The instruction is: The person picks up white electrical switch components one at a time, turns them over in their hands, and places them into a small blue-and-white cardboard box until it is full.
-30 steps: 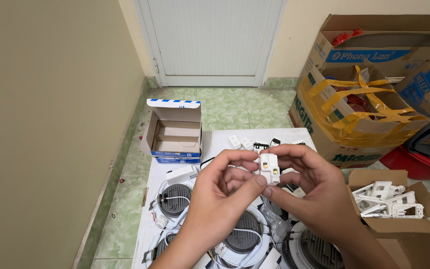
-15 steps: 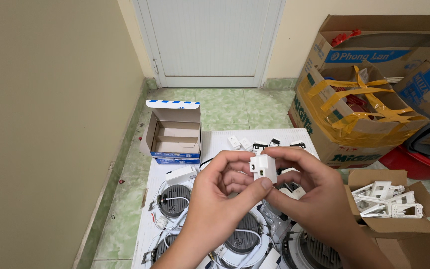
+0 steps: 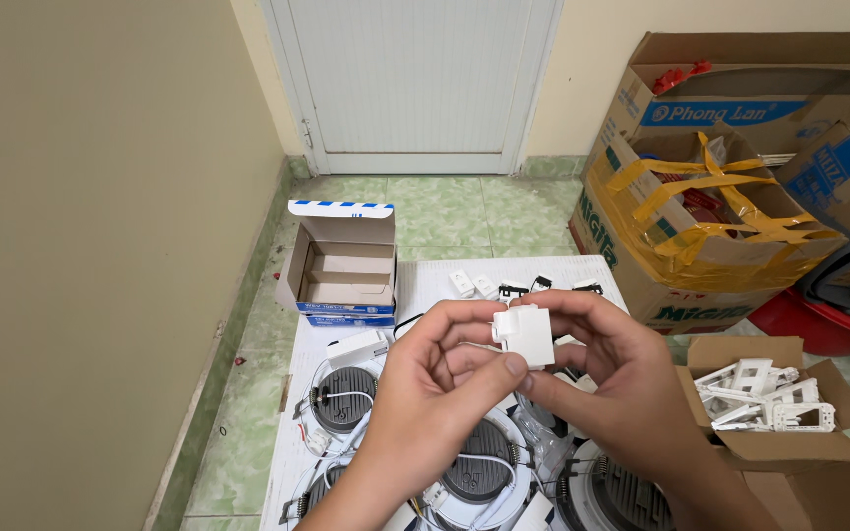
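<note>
Turned since before, white plastic block (image 3: 526, 334) in both hands' grip, left hand (image 3: 445, 379), right hand (image 3: 607, 379), small carton (image 3: 755, 447) holding white brackets (image 3: 764, 393)

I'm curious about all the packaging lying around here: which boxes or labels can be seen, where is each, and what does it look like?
Small open box: on the white board, far left; brown inside, blue-and-white striped flap.
Big cardboard carton: on the floor, right; brown, yellow tape strips, green print.
Tall carton: behind it; brown, blue label band.
Small open carton: near right; brown, holding white plastic frames.
No screens or signs.
</note>
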